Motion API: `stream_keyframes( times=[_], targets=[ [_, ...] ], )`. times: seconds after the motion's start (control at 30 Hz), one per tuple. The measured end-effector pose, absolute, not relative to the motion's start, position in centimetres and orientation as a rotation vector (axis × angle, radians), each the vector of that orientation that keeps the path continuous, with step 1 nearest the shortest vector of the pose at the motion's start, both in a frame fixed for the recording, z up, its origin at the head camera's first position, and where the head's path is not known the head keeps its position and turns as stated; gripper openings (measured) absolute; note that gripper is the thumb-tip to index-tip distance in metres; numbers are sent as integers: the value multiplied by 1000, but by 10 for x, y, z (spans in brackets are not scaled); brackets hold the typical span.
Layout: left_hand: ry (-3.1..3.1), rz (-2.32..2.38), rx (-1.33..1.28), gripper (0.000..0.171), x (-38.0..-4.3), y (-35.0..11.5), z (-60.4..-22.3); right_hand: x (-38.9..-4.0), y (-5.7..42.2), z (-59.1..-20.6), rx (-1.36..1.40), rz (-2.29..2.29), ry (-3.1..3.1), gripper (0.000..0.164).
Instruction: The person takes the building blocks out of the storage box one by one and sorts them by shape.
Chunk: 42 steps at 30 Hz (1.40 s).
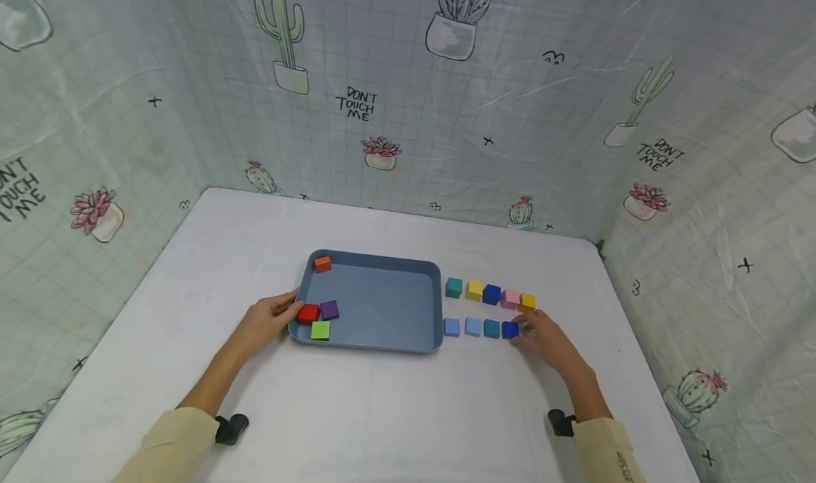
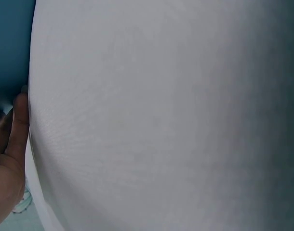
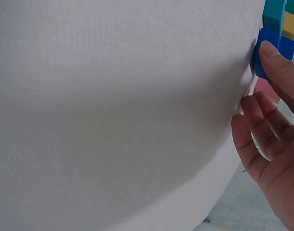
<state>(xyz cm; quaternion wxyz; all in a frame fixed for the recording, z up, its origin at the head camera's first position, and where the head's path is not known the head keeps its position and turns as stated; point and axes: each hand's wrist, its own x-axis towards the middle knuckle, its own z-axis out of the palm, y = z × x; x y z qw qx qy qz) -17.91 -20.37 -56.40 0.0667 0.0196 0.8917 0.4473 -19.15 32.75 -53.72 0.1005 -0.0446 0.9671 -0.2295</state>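
A blue-grey tray (image 1: 376, 295) lies on the white table. Inside it are an orange cube (image 1: 323, 264), a red cube (image 1: 309, 314), a purple cube (image 1: 329, 309) and a lime green cube (image 1: 321, 330). My left hand (image 1: 268, 321) grips the tray's left rim, thumb beside the red cube, other fingers along the outer wall. To the tray's right, cubes form two rows. At the near row's right end my right hand (image 1: 547, 341) pinches a dark blue cube (image 1: 509, 330); the thumb (image 3: 272, 54) presses its side, and the index fingertip is partly hidden.
The far row has a teal cube (image 1: 453, 287), yellow cube (image 1: 474, 290), blue cube (image 1: 491, 294), pink cube (image 1: 510, 299) and another yellow cube (image 1: 527, 302). Nearer stand light blue cubes (image 1: 451, 327) and a teal cube (image 1: 491, 328). A cactus-print cloth (image 1: 408, 115) surrounds the table.
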Motion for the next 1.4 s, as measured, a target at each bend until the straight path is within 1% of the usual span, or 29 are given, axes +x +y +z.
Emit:
stream_keyframes(
  times=[0.27,0.5,0.6,0.97,1.17,1.4],
  targets=[
    [2694,1332,54,64,-180,-204,-566,-191,326,-540,-136,-685,2858,37],
    [2695,1340,52,66,-179,-204,-567,-190,325,-539,-128,-664,2867,51],
    [2694,1342,52,65,-179,-204,-566,-189,323,-536,-159,-645,2916,52],
    [2701,1332,48,63,-178,-203,-563,-198,284,-517,-456,-760,3000,41],
    [2703,1331,48,62,-178,-203,-563,-203,254,-515,-627,-833,2960,40],
    [2698,1335,46,62,-178,-203,-562,-206,218,-517,-758,-887,2870,34]
  ],
)
